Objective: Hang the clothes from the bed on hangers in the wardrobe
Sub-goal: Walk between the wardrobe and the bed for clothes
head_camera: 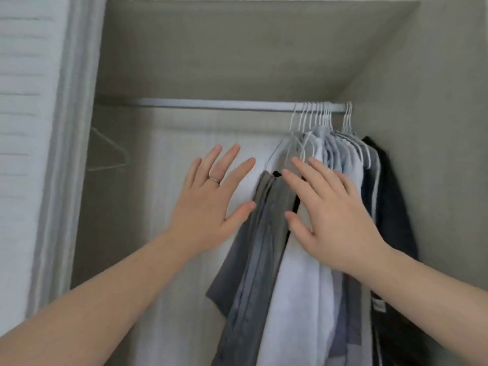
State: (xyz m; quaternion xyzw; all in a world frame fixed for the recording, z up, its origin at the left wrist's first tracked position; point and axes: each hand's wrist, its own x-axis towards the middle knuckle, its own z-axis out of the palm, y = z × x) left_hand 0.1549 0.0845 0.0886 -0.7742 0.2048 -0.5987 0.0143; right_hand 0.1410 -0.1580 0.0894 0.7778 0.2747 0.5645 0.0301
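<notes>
Several garments hang on white hangers point(317, 116) bunched at the right end of the wardrobe rail point(211, 104). The nearest one is a grey garment point(264, 233), with white clothes point(298, 286) and a dark garment point(393, 207) behind it. My left hand point(211, 199), with a ring on it, is spread flat just left of the grey garment, its thumb at the fabric's edge. My right hand point(330, 215) lies with straight fingers against the hanging clothes, covering part of them. Neither hand holds anything.
An empty white hanger point(111, 154) hangs at the wardrobe's left side. A louvred door point(23, 128) stands at the far left. The rail's left and middle stretch carries nothing. The wardrobe's grey right wall point(435, 154) is close beside the clothes.
</notes>
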